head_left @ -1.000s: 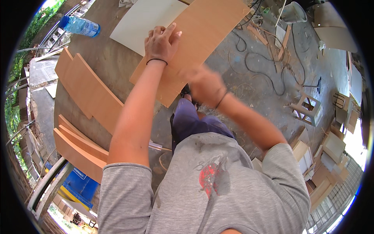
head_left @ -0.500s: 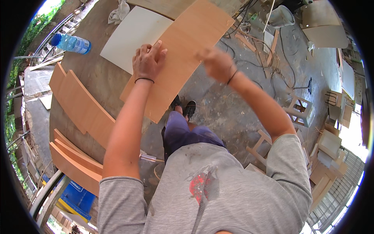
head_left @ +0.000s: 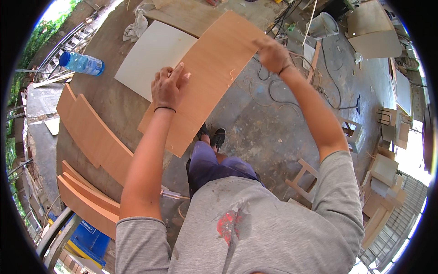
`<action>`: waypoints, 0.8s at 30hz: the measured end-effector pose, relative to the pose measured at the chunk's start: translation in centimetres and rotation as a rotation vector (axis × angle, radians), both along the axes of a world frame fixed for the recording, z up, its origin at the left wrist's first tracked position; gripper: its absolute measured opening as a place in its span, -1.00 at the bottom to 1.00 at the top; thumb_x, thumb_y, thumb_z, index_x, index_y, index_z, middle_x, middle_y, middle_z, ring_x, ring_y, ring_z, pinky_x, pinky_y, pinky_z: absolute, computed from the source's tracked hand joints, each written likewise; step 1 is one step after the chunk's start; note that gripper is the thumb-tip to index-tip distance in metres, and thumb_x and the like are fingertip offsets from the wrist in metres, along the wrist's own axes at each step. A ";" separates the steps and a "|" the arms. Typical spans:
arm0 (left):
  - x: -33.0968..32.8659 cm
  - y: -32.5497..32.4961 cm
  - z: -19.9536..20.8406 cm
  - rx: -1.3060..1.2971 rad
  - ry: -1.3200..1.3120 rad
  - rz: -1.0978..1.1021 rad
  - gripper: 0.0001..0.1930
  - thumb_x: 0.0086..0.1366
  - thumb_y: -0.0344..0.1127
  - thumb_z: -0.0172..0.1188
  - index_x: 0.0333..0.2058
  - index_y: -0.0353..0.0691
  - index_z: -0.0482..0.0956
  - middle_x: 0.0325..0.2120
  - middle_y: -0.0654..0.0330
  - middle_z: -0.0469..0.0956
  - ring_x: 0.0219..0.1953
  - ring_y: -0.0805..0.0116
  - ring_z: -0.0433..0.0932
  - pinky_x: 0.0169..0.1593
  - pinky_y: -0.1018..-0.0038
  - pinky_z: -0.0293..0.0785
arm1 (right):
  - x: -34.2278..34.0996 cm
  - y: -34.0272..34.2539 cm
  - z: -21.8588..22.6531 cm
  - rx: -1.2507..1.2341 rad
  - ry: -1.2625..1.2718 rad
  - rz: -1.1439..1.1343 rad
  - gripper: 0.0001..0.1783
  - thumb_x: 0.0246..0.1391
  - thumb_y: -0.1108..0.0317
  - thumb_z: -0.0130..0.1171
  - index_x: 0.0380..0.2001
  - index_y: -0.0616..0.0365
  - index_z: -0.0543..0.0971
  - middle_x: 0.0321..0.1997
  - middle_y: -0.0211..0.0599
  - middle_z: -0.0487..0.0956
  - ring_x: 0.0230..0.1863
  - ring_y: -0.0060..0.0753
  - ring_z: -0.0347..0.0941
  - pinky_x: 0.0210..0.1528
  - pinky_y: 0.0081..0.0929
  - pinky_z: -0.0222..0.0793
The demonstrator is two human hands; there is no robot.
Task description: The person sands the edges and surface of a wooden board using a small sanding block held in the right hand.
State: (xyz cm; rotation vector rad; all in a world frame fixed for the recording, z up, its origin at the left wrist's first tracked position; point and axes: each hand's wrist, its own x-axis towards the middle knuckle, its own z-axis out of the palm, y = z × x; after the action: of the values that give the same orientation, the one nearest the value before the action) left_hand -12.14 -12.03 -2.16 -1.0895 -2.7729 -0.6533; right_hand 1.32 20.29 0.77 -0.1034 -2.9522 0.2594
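A long brown wood-faced board [head_left: 214, 64] lies slantwise before me, its near end jutting past the table edge. My left hand [head_left: 168, 89] rests on its left side with the fingers spread over the surface, gripping nothing. At the board's right long edge, near the far corner, is my right hand [head_left: 274, 55]. Its fingers are curled closed against the edge; whatever they hold, if anything, is hidden and slightly blurred. Thin curled shavings cling to that same edge. Beneath the board's left side sits a white panel [head_left: 153, 55].
More brown boards [head_left: 91, 123] lie on the wooden table [head_left: 102, 64] at left, near a blue-capped water bottle [head_left: 82, 63] and a crumpled rag [head_left: 136, 27]. Cables, offcuts and a bucket [head_left: 325, 25] occupy the floor at far right. A wooden stool frame [head_left: 302, 180] stands nearer.
My right hand has moved away from me along the board's right edge, toward the far corner. The left hand keeps its place on the board. The whole view has shifted slightly.
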 end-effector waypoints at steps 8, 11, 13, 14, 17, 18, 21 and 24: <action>0.2 -0.1 0.4 0.004 -0.015 0.021 -0.62 0.25 -0.02 0.21 0.03 0.15 0.60 -0.15 0.21 0.50 -0.07 0.18 0.47 -0.01 0.23 0.41 | 3.8 -16.5 -0.9 -0.271 0.109 0.192 -0.57 -0.17 0.56 0.03 -0.14 0.03 0.57 -0.20 -0.38 0.60 -0.07 -0.20 0.51 -0.13 -0.39 0.51; 0.2 0.3 0.2 -0.003 -0.033 0.011 -0.63 0.25 -0.03 0.22 0.03 0.14 0.60 -0.15 0.20 0.50 -0.07 0.16 0.47 -0.01 0.22 0.40 | 6.9 -25.5 1.3 -0.353 -0.042 0.358 -0.61 -0.20 0.52 0.09 -0.19 0.07 0.60 -0.25 -0.23 0.59 -0.10 -0.10 0.51 -0.21 -0.28 0.54; -0.1 -0.1 -0.1 0.005 -0.021 0.005 -0.62 0.24 -0.03 0.23 0.03 0.14 0.60 -0.16 0.20 0.50 -0.08 0.16 0.47 -0.01 0.22 0.41 | 5.7 -23.3 2.2 -0.337 -0.125 0.252 -0.62 -0.18 0.44 0.10 -0.19 0.04 0.60 -0.25 -0.17 0.58 -0.14 -0.08 0.53 -0.25 -0.25 0.53; -0.1 -0.4 -0.3 0.017 -0.014 0.005 -0.62 0.23 -0.02 0.24 0.03 0.14 0.60 -0.16 0.19 0.50 -0.09 0.15 0.47 -0.02 0.22 0.41 | 4.9 -21.2 2.3 -0.318 -0.213 0.150 -0.64 -0.17 0.37 0.12 -0.19 0.02 0.59 -0.25 -0.10 0.58 -0.18 -0.06 0.54 -0.30 -0.22 0.53; -0.2 -0.2 -0.2 0.017 0.025 0.006 -0.61 0.22 -0.02 0.25 0.02 0.13 0.60 -0.17 0.20 0.51 -0.11 0.15 0.48 -0.03 0.21 0.42 | 1.9 -9.1 -0.1 -0.358 0.294 -0.248 -0.65 -0.04 0.42 0.06 -0.14 0.00 0.62 -0.43 0.02 0.58 -0.33 0.12 0.54 -0.19 -0.10 0.49; -0.1 0.2 -0.1 0.021 0.026 -0.011 -0.61 0.22 -0.02 0.25 0.02 0.13 0.60 -0.17 0.20 0.51 -0.11 0.15 0.48 -0.03 0.21 0.42 | 1.3 -4.5 -0.3 -0.337 0.252 -0.338 -0.63 -0.02 0.41 0.07 -0.09 -0.01 0.60 -0.34 0.01 0.59 -0.26 0.12 0.54 -0.18 -0.10 0.49; 0.0 0.6 -0.2 0.014 0.023 -0.022 -0.61 0.21 -0.02 0.25 0.02 0.14 0.61 -0.17 0.22 0.51 -0.11 0.14 0.48 -0.04 0.22 0.43 | 0.4 2.8 -2.1 -0.234 0.315 -0.446 -0.63 0.01 0.42 0.04 -0.07 0.01 0.57 -0.23 0.01 0.59 -0.18 0.12 0.53 -0.15 -0.10 0.48; -0.2 0.3 -0.4 -0.002 0.003 -0.022 -0.61 0.23 -0.01 0.23 0.03 0.14 0.60 -0.16 0.22 0.51 -0.09 0.14 0.48 -0.01 0.20 0.42 | -0.1 3.5 -3.5 -0.206 0.259 -0.520 -0.62 0.02 0.45 0.02 -0.05 0.00 0.55 -0.15 0.01 0.57 -0.13 0.12 0.51 -0.13 -0.07 0.48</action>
State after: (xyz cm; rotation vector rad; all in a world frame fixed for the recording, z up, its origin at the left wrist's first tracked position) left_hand -12.37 -11.72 -2.51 -1.1223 -2.7635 -0.6510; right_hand 1.20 23.79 -2.69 -0.7836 -2.5210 0.4558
